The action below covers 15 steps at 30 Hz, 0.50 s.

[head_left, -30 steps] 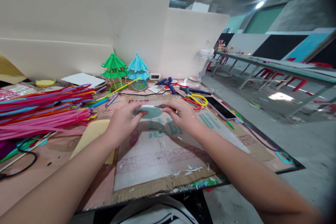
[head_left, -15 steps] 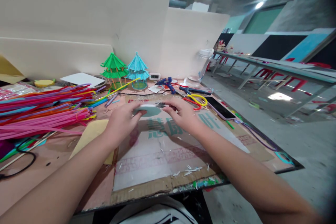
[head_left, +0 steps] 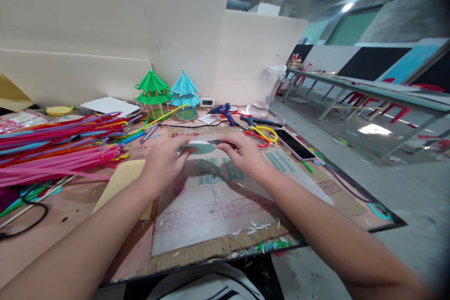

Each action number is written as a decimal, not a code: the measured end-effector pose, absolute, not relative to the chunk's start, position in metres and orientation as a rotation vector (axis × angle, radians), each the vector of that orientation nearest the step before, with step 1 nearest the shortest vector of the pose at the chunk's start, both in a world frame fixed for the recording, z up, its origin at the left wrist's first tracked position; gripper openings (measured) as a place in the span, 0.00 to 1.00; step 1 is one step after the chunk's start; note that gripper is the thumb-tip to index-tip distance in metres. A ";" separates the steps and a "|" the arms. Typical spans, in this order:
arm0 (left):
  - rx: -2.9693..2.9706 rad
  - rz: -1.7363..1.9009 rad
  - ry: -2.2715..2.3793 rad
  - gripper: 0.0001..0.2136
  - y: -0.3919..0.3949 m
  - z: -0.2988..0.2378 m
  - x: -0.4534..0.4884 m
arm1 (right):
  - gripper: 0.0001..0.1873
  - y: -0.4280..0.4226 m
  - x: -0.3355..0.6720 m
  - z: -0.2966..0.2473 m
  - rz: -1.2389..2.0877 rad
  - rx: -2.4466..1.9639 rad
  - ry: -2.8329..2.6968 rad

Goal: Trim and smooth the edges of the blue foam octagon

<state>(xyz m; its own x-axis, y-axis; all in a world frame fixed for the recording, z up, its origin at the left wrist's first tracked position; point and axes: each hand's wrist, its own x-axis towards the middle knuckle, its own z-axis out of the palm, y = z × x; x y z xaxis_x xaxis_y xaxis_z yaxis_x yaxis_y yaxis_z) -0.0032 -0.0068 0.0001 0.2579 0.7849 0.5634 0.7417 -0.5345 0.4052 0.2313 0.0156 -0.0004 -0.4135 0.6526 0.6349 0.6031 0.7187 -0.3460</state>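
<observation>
My left hand (head_left: 162, 161) is closed on the left edge of a thin, pale green and white disc (head_left: 199, 148), thumb in front. The disc is tilted and raised a little above a printed, translucent sheet (head_left: 207, 215). My right hand (head_left: 248, 153) pinches a small dark tool with a narrow tip (head_left: 215, 142), which meets the disc's upper right edge. Most of this tool is hidden by the fingers, so its kind is unclear. Small white shavings (head_left: 256, 228) lie along the sheet's near edge, on cardboard.
Bundled pipe cleaners (head_left: 63, 150) cover the left side. Behind are a green pavilion model (head_left: 153, 89), a blue one (head_left: 183, 91) and a glue gun (head_left: 225, 111). Scissors (head_left: 265, 136), a phone (head_left: 294, 144) and a clear jar (head_left: 269, 86) stand or lie right.
The dark tool's tip has shifted slightly left along the disc's edge, with small movement of my right fingers. The disc looks a bit flatter. My left hand has hardly moved.
</observation>
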 end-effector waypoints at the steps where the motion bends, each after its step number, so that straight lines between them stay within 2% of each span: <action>1: 2.431 1.146 1.492 0.11 -0.007 0.000 -0.003 | 0.12 0.016 0.231 0.000 0.077 -0.958 -2.124; 15: 2.508 1.192 1.494 0.11 -0.006 -0.002 -0.005 | 0.13 0.012 0.231 0.001 0.030 -0.947 -2.137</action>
<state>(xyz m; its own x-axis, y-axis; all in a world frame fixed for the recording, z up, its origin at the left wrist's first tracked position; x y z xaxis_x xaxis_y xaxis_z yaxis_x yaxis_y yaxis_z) -0.0051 -0.0056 -0.0017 0.2651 0.7493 0.6068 0.7579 -0.5510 0.3493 0.2312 0.0125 0.0006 -0.4158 0.6367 0.6494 0.6183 0.7216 -0.3115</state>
